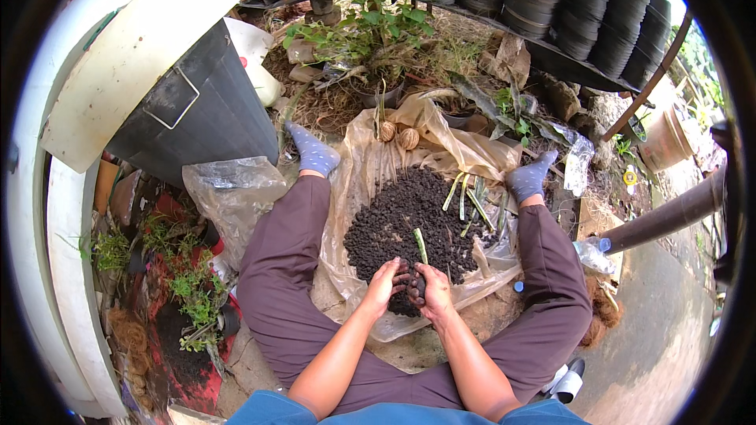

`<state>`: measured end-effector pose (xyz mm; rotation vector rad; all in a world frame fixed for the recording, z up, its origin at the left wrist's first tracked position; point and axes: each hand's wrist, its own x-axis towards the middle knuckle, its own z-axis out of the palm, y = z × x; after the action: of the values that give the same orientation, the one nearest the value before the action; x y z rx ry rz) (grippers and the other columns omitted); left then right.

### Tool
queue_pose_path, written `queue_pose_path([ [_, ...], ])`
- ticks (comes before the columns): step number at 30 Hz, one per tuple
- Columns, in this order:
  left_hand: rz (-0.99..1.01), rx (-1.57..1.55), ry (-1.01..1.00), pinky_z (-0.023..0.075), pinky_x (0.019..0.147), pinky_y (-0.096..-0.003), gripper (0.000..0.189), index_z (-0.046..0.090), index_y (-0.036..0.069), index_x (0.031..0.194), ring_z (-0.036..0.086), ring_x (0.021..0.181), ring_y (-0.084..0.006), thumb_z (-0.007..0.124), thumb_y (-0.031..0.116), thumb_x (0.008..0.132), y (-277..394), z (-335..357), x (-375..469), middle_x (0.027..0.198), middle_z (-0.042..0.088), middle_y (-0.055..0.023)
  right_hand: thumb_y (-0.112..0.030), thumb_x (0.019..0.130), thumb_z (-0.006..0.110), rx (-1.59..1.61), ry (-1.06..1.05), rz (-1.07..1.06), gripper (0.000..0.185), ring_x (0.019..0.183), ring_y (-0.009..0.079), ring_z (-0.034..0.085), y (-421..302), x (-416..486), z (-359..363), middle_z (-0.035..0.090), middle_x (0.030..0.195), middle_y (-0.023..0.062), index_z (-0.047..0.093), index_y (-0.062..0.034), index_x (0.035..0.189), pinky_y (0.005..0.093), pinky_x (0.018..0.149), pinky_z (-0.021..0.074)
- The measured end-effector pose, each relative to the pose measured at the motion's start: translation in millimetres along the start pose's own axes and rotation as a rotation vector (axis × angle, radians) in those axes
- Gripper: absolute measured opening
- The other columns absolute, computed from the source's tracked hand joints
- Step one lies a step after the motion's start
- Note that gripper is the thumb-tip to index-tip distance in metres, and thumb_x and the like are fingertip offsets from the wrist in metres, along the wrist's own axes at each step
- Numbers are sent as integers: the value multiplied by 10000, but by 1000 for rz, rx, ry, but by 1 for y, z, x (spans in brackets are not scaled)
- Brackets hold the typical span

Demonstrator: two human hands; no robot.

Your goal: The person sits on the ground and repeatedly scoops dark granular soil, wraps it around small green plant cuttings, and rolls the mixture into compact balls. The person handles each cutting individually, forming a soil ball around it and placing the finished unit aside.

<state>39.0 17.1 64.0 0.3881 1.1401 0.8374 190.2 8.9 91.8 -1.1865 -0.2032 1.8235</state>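
Note:
My left hand (pixel 385 284) and my right hand (pixel 436 291) face each other over a mound of dark crumbly soil (pixel 396 212). My right hand's fingers, dirty with soil, close around the lower end of an upright green leaf cutting (pixel 420 242). A dark clump seems to sit there, partly hidden by the fingers. Bent and spread, my left hand's soiled fingers come close to it; contact is unclear. Under the soil lies a wrinkled clear plastic sheet (pixel 361 147). Several pale-edged leaf strips (pixel 463 196) rest on the mound's right side. Two round tan balls (pixel 407 139) sit at the far edge.
My outstretched legs flank the sheet. A dark bin (pixel 201 100) and a crumpled plastic bag (pixel 233 189) are at left. Potted greenery (pixel 378 18) grows ahead. To the right are a plastic bottle (pixel 593 255), a brown pipe (pixel 661 212) and coir fibre (pixel 596 313).

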Motion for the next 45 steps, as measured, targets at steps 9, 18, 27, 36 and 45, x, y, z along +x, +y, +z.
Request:
queue_pose_path([
  [9,20,54,-28,498,895,-322,356,605,142,1228,661,992,-117,556,459,1073,0,4,-4,1135,694,13,-312,1079,563,-115,130,-112,337,872,181,699,20,21,-14,682,1065,82,476,-132,1351,321,627,565],
  [18,-5,171,-10,470,903,-328,380,619,129,1280,634,1083,-128,576,439,1063,1,5,-5,1183,700,9,-274,1086,503,203,25,-87,313,877,187,675,5,13,-13,691,1078,76,552,-171,1378,321,670,522],
  [27,-22,387,-72,480,934,-363,392,610,97,1320,627,1142,-158,559,397,1073,0,6,-5,1246,688,-16,-285,1090,506,230,54,-149,239,766,175,645,-2,5,-5,701,1056,88,609,-142,1251,305,610,499],
  [36,-13,393,-93,485,925,-355,387,605,85,1351,623,1130,-157,549,355,1079,-3,4,-3,1240,679,-24,-402,1078,514,184,-94,-106,298,585,165,570,-1,5,-12,664,823,62,602,-119,1049,282,521,430],
  [45,-36,420,-95,472,910,-345,340,616,91,1310,634,1078,-128,556,331,1077,-5,1,-1,1186,708,3,-386,1079,512,293,-3,-60,287,732,172,616,7,11,-12,690,982,82,606,-118,1122,304,608,472],
])
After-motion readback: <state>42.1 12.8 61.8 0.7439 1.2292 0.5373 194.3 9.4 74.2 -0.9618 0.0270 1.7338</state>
